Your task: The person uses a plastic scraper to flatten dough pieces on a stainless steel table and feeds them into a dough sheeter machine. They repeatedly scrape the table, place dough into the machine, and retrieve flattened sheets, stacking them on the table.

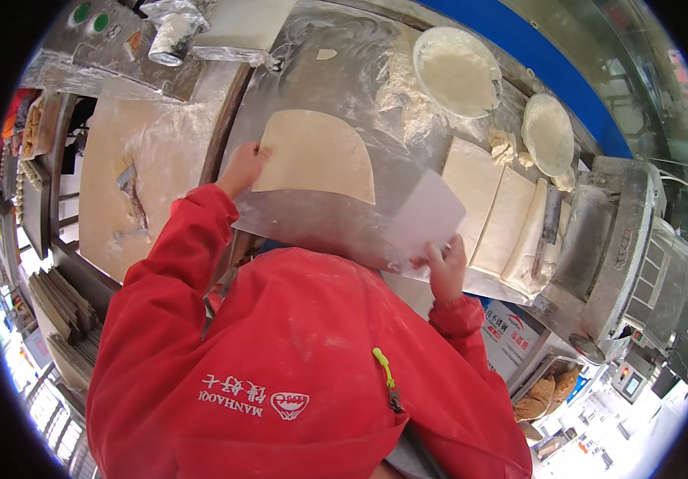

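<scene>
A flat, pale dough sheet (320,155), rounded at its upper right, lies on the floured metal worktop (302,212). My left hand (245,166) pinches its left edge between thumb and fingers. In my right hand (447,269) is a thin, white, flat sheet (430,212), blurred and tilted above the worktop, perhaps a plastic scraper. Just right of that hand lie wide dough slabs (472,179), side by side. A folded dough piece (523,239) sits beyond them, and a metal-bladed knife (550,218) rests on the dough there.
Loose flour (406,102) spreads behind the dough sheet. Near the back edge stand a large bowl (417,66) and a smaller bowl (527,123), with dough scraps (502,146) close by. A pastry brush (128,185) lies on the left-hand board (158,149). Metal equipment (604,239) borders the right end.
</scene>
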Motion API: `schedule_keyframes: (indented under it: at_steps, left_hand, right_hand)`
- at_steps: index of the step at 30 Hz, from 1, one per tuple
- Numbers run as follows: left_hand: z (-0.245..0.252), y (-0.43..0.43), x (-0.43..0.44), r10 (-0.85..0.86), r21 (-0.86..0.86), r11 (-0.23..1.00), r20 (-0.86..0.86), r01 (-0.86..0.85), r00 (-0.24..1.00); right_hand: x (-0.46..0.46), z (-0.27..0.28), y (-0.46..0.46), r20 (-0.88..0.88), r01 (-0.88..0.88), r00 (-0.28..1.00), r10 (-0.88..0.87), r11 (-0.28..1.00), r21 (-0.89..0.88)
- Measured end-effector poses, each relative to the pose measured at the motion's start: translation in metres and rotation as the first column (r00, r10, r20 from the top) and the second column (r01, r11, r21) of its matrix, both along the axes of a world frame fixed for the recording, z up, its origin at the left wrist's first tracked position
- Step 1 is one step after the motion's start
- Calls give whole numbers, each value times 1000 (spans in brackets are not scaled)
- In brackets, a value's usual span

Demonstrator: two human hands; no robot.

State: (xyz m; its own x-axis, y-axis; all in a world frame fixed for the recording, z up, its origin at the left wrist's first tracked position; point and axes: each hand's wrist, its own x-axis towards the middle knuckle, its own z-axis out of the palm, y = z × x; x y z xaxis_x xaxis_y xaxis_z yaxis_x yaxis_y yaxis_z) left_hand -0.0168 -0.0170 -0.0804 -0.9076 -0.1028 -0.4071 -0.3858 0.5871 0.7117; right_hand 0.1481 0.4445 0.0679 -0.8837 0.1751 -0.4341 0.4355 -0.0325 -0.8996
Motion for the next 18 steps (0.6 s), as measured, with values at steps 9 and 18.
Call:
schedule_keyframes:
  at_steps: [9,18]
  left_hand:
    - [63,-1,43,-132,249,968,425,24,895]
    - [95,1,80,-166,227,971,441,70,882]
  right_hand:
    - [-73,-23,-177,406,293,914,4,686,-666]
    - [-63,-59,-253,527,411,849,-34,669,-619]
